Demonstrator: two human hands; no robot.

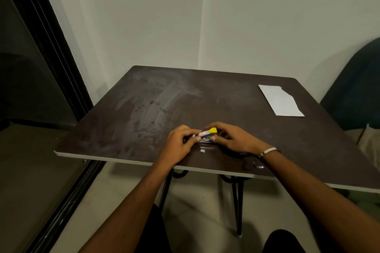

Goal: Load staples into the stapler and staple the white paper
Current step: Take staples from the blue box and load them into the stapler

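Observation:
A small metal stapler [205, 136] with a yellow end and a red-and-white label sits near the front edge of the dark table [156, 104]. My left hand [178, 142] grips its left end, fingers curled round it. My right hand [230, 137] grips its right end by the yellow part, thumb at the underside. A small strip of staples [202, 150] lies on the table just in front of the stapler. The white paper [280, 99] lies flat at the far right of the table, apart from both hands.
A dark chair [357, 88] stands beyond the table's right edge. A small dark metal object [258, 164] lies at the front edge under my right wrist. White walls meet behind the table; a dark door frame [53, 47] runs along the left.

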